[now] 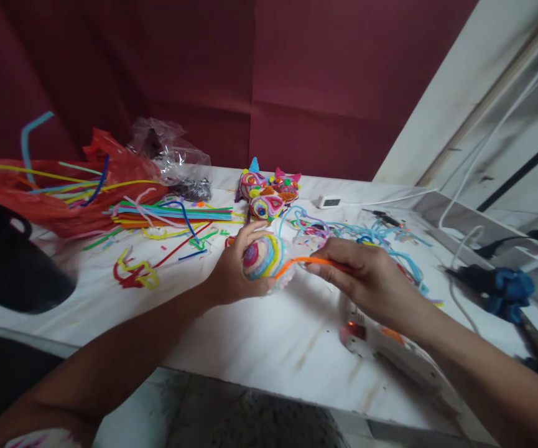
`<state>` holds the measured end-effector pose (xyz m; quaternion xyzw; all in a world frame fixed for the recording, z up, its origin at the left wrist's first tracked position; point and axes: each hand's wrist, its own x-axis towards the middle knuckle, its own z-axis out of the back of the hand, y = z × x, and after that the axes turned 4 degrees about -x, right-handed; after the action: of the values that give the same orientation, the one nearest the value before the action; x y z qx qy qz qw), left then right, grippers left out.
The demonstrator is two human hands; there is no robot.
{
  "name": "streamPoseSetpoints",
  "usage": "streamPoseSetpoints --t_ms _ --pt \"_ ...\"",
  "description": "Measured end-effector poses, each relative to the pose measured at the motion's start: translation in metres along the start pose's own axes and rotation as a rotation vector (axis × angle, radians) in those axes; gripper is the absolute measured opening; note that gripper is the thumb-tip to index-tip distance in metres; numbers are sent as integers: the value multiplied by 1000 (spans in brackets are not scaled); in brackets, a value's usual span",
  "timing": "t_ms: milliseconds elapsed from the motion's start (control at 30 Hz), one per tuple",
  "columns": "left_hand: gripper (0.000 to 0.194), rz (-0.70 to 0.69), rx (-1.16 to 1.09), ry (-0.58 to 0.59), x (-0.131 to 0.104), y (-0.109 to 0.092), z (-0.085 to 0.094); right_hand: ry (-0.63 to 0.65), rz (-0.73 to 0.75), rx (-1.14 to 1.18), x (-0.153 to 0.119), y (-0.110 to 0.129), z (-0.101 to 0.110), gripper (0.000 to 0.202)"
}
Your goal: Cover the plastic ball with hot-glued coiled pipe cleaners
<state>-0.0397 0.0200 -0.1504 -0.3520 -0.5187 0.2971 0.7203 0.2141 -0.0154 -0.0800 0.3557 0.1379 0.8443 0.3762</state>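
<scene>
My left hand (238, 267) is wrapped round a rounded craft piece (263, 256) covered in coiled bands of pink, cream, blue and yellow. An orange pipe cleaner (303, 259) runs from the lower right side of the piece to my right hand (359, 267), which pinches it between thumb and fingers. Both hands are above the white marbled table (259, 336). Below my right hand lies a white glue gun (380, 345) with a glowing orange light.
Finished colourful craft pieces (269, 190) stand at the back. Pipe cleaners (175, 211) and a red plastic bag (124, 162) lie left, near a black container (17, 261). Tangled blue pieces (390, 239), a small white display (330, 201) and cables are on the right.
</scene>
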Motion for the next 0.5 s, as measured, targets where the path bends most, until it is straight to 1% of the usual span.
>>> streamPoseSetpoints --t_ms 100,267,400,500 --pt "95 7 -13 0 1 -2 0 2 7 29 10 -6 2 24" --pt "97 3 35 11 -1 -1 1 4 -39 96 23 -17 -3 23" --pt "97 -6 72 20 -4 1 2 26 -105 127 28 -25 -6 26" --pt "98 3 79 39 -5 0 2 46 -119 141 32 -29 -8 30"
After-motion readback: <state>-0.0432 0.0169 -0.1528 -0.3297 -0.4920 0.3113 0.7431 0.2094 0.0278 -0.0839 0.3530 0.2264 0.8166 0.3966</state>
